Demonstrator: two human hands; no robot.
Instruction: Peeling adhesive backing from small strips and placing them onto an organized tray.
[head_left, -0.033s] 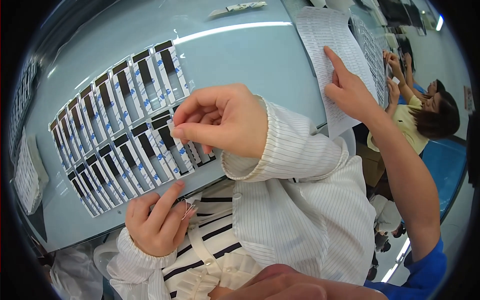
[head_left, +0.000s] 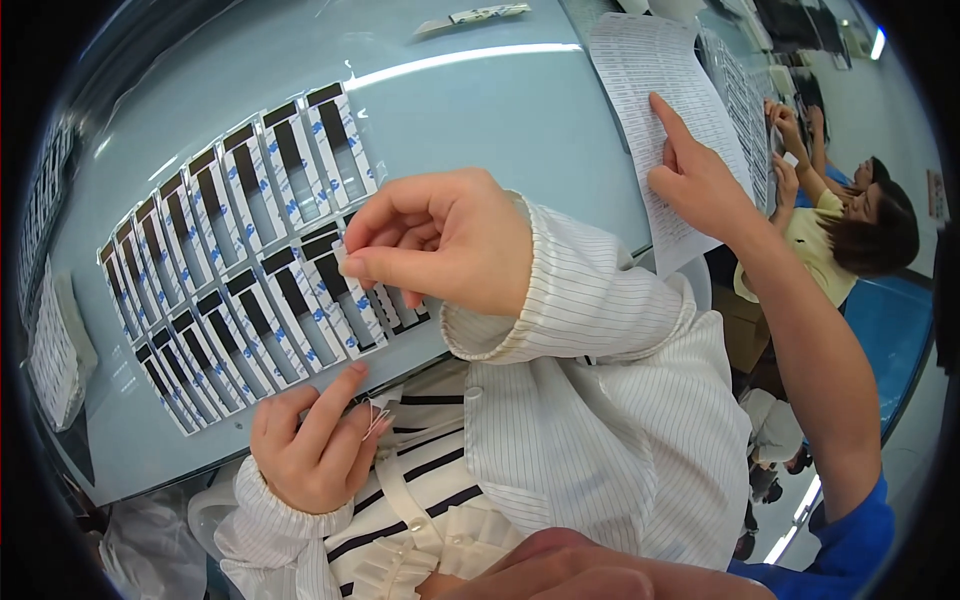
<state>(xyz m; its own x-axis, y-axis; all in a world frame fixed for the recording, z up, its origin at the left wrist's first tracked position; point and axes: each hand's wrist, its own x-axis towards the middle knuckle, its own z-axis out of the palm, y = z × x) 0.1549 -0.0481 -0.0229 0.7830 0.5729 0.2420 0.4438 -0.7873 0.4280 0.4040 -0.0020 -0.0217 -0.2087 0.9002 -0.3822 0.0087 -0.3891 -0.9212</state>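
Note:
My right hand [head_left: 450, 240] is held over the right end of the lower row of frames, thumb and forefinger pinched. The fingertips meet at the upper end of a white strip with blue marks [head_left: 366, 310]; what lies between them is too small to tell. My left hand [head_left: 310, 440] is at the table's near edge, its forefinger reaching to the lower end of that strip. Its other fingers curl by some thin pale loops [head_left: 376, 414] that I cannot identify. Black-and-clear rectangular frames [head_left: 245, 180] with similar strips lie in two slanting rows.
From the right, another person's hand [head_left: 705, 185] points at a printed paper sheet [head_left: 625, 70]. Stacked pieces [head_left: 60, 350] stand at the far left. A loose strip [head_left: 470, 18] lies at the table's back. Other people work along the right side.

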